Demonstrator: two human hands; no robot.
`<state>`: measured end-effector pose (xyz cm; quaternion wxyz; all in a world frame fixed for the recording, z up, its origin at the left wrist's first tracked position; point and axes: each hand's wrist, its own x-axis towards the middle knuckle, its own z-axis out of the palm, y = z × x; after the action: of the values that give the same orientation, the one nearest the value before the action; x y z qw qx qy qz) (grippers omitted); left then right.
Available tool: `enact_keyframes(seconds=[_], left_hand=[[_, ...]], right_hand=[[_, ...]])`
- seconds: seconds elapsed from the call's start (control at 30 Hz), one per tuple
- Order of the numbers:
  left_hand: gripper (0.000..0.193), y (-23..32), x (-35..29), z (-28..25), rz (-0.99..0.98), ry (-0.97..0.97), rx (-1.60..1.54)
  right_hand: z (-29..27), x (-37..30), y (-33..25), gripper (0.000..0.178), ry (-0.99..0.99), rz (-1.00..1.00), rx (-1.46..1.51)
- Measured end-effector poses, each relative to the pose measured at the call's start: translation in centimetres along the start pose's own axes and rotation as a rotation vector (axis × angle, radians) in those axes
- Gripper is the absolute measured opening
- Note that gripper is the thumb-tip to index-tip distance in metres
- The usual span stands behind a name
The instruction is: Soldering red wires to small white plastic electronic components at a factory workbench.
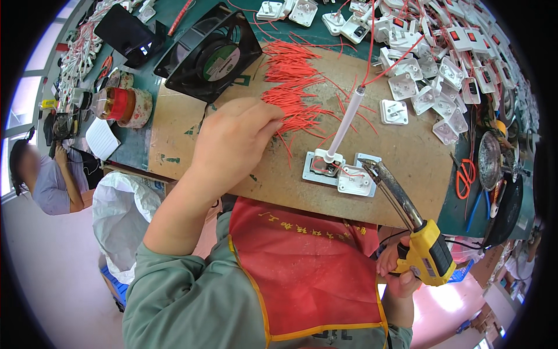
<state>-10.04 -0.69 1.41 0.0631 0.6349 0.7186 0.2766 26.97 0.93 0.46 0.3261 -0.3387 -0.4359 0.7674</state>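
My left hand (pixel 232 136) is closed in a pinch at the near left edge of a pile of short red wires (pixel 293 87); what sits between its fingertips is hidden. At the lower right, my right hand (pixel 401 273) grips a yellow and black soldering gun (pixel 430 250). The gun's long metal tip reaches to a white plug housing (pixel 356 181) that lies in a small pale fixture (pixel 317 176). Beside it, a second housing part (pixel 321 164) holds metal pieces, and a red wire bends between the two. A translucent tube (pixel 347 122) stands tilted over that part, with red strands leading up from it.
A black fan (pixel 215 55) stands at the back left, near a jar with a red band (pixel 116 104). White plug housings (pixel 430 81) are heaped at the back right. Orange-handled scissors (pixel 465 177) and a metal dish (pixel 490 154) lie right. Another person (pixel 55 180) sits far left.
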Motion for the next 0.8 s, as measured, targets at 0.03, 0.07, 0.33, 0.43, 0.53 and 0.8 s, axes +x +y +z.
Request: enact_keyframes(seconds=[0.03,0.07,0.33,0.43,0.53,0.8], left_hand=[[0.012,0.0,-0.2,0.0,0.023,0.026,-0.023],[0.012,0.4,-0.4,-0.2,0.022,0.023,-0.026],[0.013,3.9,-2.3,0.3,0.062,-0.042,-0.184],[0.016,4.5,-3.1,1.0,0.06,-0.054,-0.266],[0.023,4.5,-3.7,2.2,0.177,0.056,-0.232],[0.025,5.0,-4.0,4.0,0.19,0.152,-0.186]], right_hand=[[0.0,-0.1,0.0,0.078,-0.001,0.003,-0.007],[0.1,-0.1,-0.1,0.078,0.002,0.006,-0.007],[-0.6,-0.8,1.2,0.059,-0.162,0.041,0.04],[-0.2,-0.2,1.5,0.054,-0.152,-0.005,0.042],[-0.4,-0.6,1.3,0.049,-0.2,0.023,0.008],[-0.6,-1.7,2.3,0.043,-0.079,0.069,0.033]])
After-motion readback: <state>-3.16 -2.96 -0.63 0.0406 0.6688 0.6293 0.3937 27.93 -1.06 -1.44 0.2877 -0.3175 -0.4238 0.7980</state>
